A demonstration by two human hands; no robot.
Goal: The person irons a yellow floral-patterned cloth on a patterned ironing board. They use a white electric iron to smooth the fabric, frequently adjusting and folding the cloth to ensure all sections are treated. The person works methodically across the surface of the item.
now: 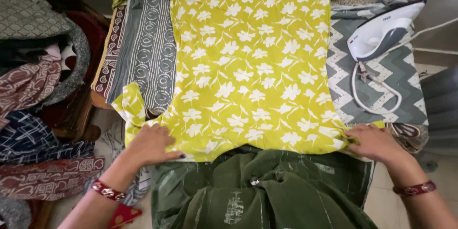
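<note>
A yellow-green floral garment (248, 67) is spread flat over the desk (377, 86), whose zigzag grey-and-white cover is left bare at the right, where a white iron (381, 31) is stood with its cord looped beside it. The near edge of the garment is pressed down by the left hand (151, 144), laid flat with fingers spread, while its lower right corner is pinched by the right hand (374, 142). A pile of patterned fabrics (38, 114) is seen at the far left.
</note>
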